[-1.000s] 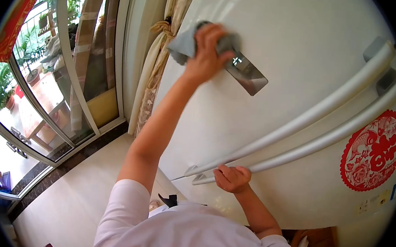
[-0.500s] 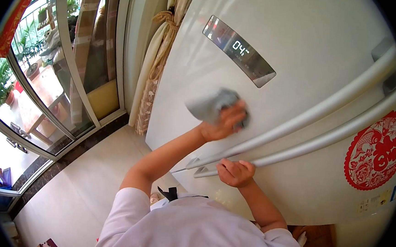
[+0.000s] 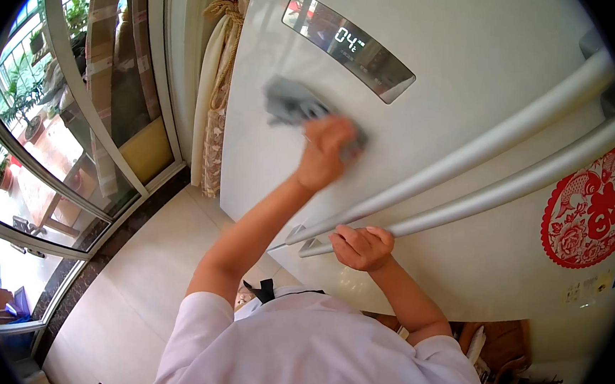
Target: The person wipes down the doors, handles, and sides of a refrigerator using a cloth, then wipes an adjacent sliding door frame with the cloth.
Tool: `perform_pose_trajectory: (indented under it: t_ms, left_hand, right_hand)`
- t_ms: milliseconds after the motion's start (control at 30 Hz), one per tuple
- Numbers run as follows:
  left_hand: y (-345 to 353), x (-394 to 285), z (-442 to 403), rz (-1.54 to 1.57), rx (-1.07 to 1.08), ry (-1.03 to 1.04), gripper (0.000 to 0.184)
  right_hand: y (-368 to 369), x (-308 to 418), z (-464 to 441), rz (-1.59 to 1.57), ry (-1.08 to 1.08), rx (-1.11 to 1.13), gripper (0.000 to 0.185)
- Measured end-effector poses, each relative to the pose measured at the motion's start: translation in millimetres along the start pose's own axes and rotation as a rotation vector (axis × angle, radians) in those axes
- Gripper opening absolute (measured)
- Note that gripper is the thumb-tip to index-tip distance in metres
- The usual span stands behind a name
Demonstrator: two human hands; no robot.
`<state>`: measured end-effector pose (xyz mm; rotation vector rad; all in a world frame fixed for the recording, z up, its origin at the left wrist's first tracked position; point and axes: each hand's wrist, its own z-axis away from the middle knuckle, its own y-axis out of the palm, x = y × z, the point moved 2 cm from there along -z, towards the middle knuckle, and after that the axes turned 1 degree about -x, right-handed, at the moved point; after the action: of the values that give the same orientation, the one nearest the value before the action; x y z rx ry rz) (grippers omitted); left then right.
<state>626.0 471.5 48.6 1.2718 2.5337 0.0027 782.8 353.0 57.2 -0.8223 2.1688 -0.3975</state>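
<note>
A grey cloth (image 3: 291,102) lies against the white refrigerator door (image 3: 252,163), below the dark display panel (image 3: 350,46) that reads 04. My left hand (image 3: 325,150) is closed on the cloth and presses it to the door; both are slightly blurred. Lower down, my right hand (image 3: 362,248) wraps round the near end of the lower silver handle (image 3: 493,194). A second handle (image 3: 467,152) runs alongside it, just above.
A round red paper-cut decoration (image 3: 584,208) is stuck on the other door. To the left are a tied curtain (image 3: 220,64) and a glass sliding door (image 3: 75,147) with potted plants beyond. Pale floor tiles (image 3: 138,266) lie below. Wooden furniture (image 3: 504,341) stands at lower right.
My left hand has slid the cloth up and to the left on the door. My right hand keeps its hold on the handle. The whole view has shifted slightly.
</note>
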Motion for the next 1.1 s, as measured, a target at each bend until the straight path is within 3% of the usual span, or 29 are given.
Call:
perform_pose_trajectory:
  t_ms: [67, 100, 167, 300, 367, 400, 467, 533, 567, 733, 767, 833, 867, 933, 1000, 1033, 1100]
  left_hand:
    - [-4.4, -13.7, 31.6, 0.136, 0.307, 0.247, 0.036]
    - [-6.6, -13.3, 27.9, 0.141, 0.308, 0.249, 0.036]
    - [-7.2, -15.0, 19.6, 0.183, 0.343, 0.471, 0.038]
    - [0.0, -48.7, -48.1, -0.033, 0.322, 0.494, 0.041]
    - [10.9, -59.5, -74.1, 0.138, 0.242, 0.253, 0.041]
    - [10.2, -57.5, -72.5, 0.134, 0.239, 0.252, 0.041]
    - [11.4, -54.6, -57.3, 0.205, 0.443, 0.395, 0.043]
    - [6.8, -44.9, -25.5, 0.029, 0.387, 0.47, 0.033]
    - [1.3, -34.5, -6.0, 0.081, 0.496, 0.341, 0.035]
    - [-26.3, 3.4, 128.6, -0.061, 0.412, -0.034, 0.062]
    - [-27.9, 7.9, 135.0, -0.068, 0.406, -0.031, 0.062]
    - [-33.5, 16.5, 137.0, -0.154, 0.297, -0.358, 0.07]
    - [-32.6, 26.6, 134.1, -0.169, 0.281, -0.39, 0.071]
    - [-36.2, 50.0, 96.2, -0.206, 0.024, -0.47, 0.065]
    - [-38.1, 88.8, 69.6, -0.258, -0.201, -0.683, 0.059]
    - [-40.7, 102.9, 54.5, -0.266, -0.201, -0.672, 0.059]
    - [-47.7, 119.8, 29.5, -0.255, -0.304, -0.87, 0.057]
  right_hand:
    - [-0.8, -0.1, 0.4, -0.005, -0.005, 0.011, 0.011]
    - [-1.8, -0.3, -0.5, -0.001, -0.002, 0.012, 0.011]
    - [-3.8, -0.8, -3.5, -0.018, 0.001, 0.024, 0.005]
    - [-4.5, -0.2, -5.1, -0.006, 0.011, 0.021, 0.005]
    - [-5.0, -1.5, -7.4, -0.015, 0.016, 0.022, 0.006]
    - [-4.3, -1.5, -7.2, -0.017, 0.012, 0.021, 0.006]
    - [-3.3, -0.7, -4.1, -0.008, 0.022, 0.045, 0.007]
    - [0.0, -1.5, -3.4, -0.009, 0.016, 0.029, 0.009]
    - [-0.2, -0.6, -2.6, -0.007, 0.02, 0.019, 0.011]
    - [-0.2, 1.2, -3.0, 0.017, 0.018, 0.017, 0.011]
    - [0.2, 0.4, -2.7, 0.022, 0.019, 0.022, 0.011]
    - [-0.4, -0.8, -4.6, 0.002, 0.01, 0.012, 0.011]
    - [-1.6, -0.1, -4.7, -0.018, 0.01, 0.007, 0.011]
    - [-0.9, 0.5, -2.2, -0.032, -0.005, -0.016, 0.012]
    - [-0.3, -1.9, -3.4, -0.044, -0.013, -0.051, 0.012]
    - [-1.2, -1.7, -3.5, -0.058, -0.009, -0.046, 0.01]
    - [-3.1, -0.9, -1.8, -0.074, -0.004, -0.053, 0.008]
